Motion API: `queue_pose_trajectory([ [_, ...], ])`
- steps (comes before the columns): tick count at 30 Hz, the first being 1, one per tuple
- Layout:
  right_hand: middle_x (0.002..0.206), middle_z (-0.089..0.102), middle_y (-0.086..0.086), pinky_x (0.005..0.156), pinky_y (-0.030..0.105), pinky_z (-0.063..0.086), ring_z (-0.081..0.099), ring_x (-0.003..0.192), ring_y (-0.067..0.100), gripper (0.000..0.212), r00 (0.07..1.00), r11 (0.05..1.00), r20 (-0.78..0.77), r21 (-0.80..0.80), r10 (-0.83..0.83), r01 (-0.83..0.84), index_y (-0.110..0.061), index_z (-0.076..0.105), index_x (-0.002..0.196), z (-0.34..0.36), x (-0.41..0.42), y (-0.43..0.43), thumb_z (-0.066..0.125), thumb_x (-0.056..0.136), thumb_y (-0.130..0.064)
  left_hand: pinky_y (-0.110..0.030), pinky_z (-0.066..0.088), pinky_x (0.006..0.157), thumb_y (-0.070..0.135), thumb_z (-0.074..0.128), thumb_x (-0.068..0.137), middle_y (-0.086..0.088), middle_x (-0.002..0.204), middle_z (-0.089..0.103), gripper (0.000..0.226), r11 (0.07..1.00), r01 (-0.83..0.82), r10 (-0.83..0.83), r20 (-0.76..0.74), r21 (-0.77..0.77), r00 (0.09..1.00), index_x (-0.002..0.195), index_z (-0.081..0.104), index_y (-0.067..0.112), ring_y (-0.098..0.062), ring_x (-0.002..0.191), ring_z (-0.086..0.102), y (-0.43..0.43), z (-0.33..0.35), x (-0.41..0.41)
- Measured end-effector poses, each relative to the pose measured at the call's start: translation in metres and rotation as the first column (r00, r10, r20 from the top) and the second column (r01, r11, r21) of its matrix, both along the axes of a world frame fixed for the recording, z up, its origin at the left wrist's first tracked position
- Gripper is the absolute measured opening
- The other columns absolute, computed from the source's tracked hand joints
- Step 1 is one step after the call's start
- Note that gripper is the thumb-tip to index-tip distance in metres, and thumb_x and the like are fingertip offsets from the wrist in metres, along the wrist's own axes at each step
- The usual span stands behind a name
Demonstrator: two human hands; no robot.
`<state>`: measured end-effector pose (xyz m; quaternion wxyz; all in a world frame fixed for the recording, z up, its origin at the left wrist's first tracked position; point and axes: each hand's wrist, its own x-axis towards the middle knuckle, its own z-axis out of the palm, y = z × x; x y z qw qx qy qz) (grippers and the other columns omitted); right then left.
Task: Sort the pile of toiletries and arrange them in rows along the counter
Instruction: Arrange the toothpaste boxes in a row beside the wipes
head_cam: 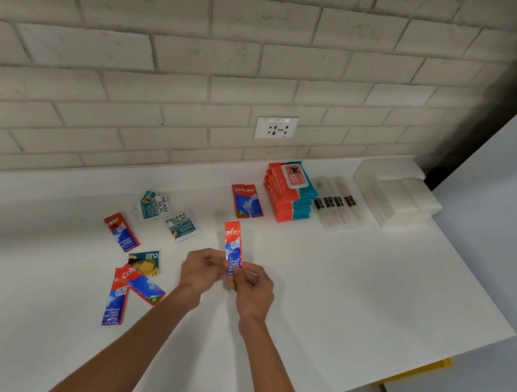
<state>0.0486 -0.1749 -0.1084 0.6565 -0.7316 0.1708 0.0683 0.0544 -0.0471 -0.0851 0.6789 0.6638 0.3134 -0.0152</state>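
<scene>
White counter (356, 280) under a brick wall (170, 61), pretty plain setup. You've got one toothpaste sachet (233, 250) lifted over the middle of the counter. Your left hand (200, 271) and right hand (253, 289) both pinch its lower end with the fingertips. I'd lay it flat just beside the Colgate sachet (247, 201) near the back edge, same way up, edges parallel, left of the wipes stack (288, 194). The loose pile (136, 264) sits toward the left.
</scene>
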Motion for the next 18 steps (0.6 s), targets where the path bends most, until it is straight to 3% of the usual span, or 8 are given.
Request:
queue_pose_trajectory([
  [4, 0.080, 0.080, -0.006, 0.079, 0.032, 0.063, 0.079, 0.075, 0.013, 0.013, 0.999, 0.997, -0.012, 0.059, -0.050, 0.051, -0.028, 0.077, 0.099, 0.007, 0.032, -0.008, 0.078, 0.096, -0.016, -0.031, 0.062, 0.074, 0.009, 0.077, 0.090, -0.005, 0.084, 0.080, 0.011, 0.999, 0.033, -0.034, 0.021, 0.023, 0.999, 0.099, 0.076, 0.014, -0.022, 0.081, 0.077, -0.008, 0.002, 0.028],
  [9, 0.088, 0.081, 0.004, 0.064, 0.018, 0.059, 0.079, 0.076, 0.016, 0.015, 0.997, 0.994, -0.012, 0.074, -0.078, 0.079, -0.023, 0.079, 0.101, 0.012, 0.073, -0.013, 0.075, 0.096, -0.009, -0.035, 0.063, 0.078, 0.009, 0.078, 0.089, -0.006, 0.087, 0.080, 0.013, 0.995, 0.076, -0.078, 0.017, 0.068, 0.997, 0.101, 0.075, 0.014, -0.023, 0.081, 0.078, -0.016, 0.007, 0.066],
  [14, 0.099, 0.081, 0.004, 0.073, 0.024, 0.065, 0.079, 0.085, 0.017, 0.014, 0.999, 1.000, 0.037, 0.005, -0.023, 0.023, -0.025, 0.076, 0.104, 0.006, 0.116, -0.014, 0.076, 0.097, -0.013, -0.034, 0.064, 0.073, 0.004, 0.079, 0.084, -0.008, 0.085, 0.079, 0.019, 0.989, 0.051, -0.052, 0.006, 0.138, 0.999, 0.101, 0.075, 0.012, -0.028, 0.079, 0.077, -0.022, 0.009, 0.110],
  [18, 0.107, 0.079, -0.001, 0.075, 0.021, 0.064, 0.077, 0.091, 0.015, 0.021, 0.993, 0.999, 0.120, -0.048, 0.023, -0.018, -0.022, 0.071, 0.118, 0.003, 0.138, -0.015, 0.076, 0.098, -0.016, -0.033, 0.063, 0.069, 0.005, 0.082, 0.082, -0.013, 0.092, 0.078, 0.023, 0.988, 0.007, -0.004, -0.015, 0.156, 1.000, 0.103, 0.075, 0.010, -0.026, 0.073, 0.075, -0.023, 0.006, 0.137],
])
